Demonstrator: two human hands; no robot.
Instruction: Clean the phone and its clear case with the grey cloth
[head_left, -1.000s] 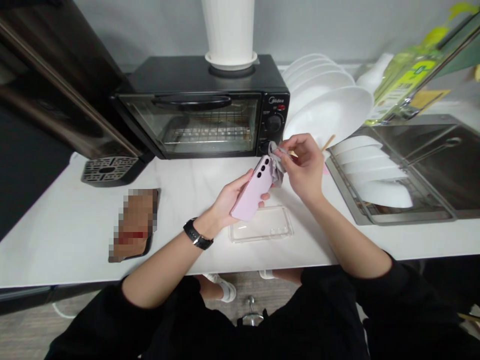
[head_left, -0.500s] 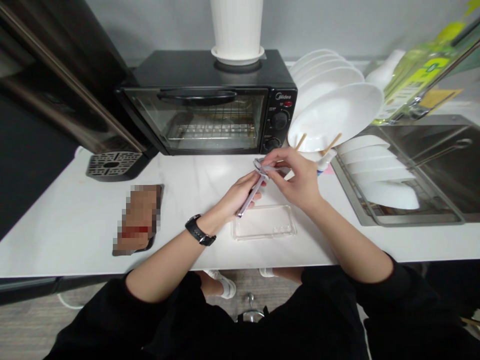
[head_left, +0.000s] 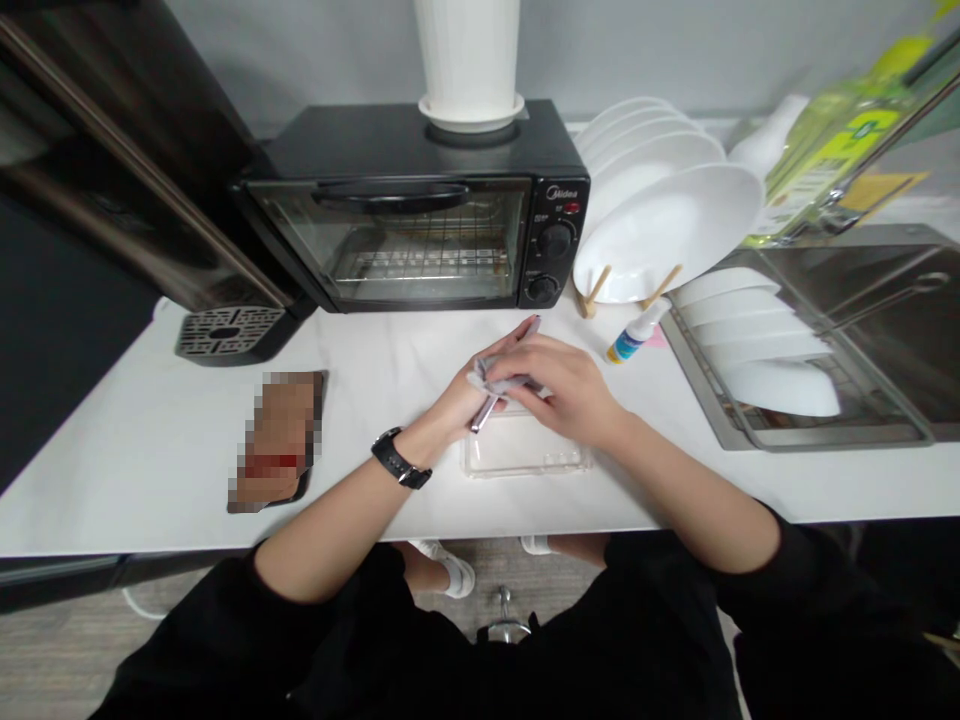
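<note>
My left hand (head_left: 459, 396), with a black watch on its wrist, grips a pink phone (head_left: 517, 340) that is turned on its edge, so only the thin side shows. My right hand (head_left: 559, 385) lies over the phone and presses a small grey cloth (head_left: 484, 380) against it with closed fingers. Both hands hover just above a clear phone case (head_left: 525, 460) lying flat on the white counter (head_left: 150, 450).
A black toaster oven (head_left: 420, 215) with a white pot (head_left: 469, 60) on top stands behind. White plates (head_left: 667, 215) lean in a rack, and a small bottle (head_left: 634, 335) lies nearby. A sink (head_left: 862, 330) holds more dishes at the right. A blurred dark item (head_left: 276, 440) lies left.
The phone went from showing its pink back to standing on its edge. Both hands sank toward the clear case, and the right hand slid the cloth down along the phone.
</note>
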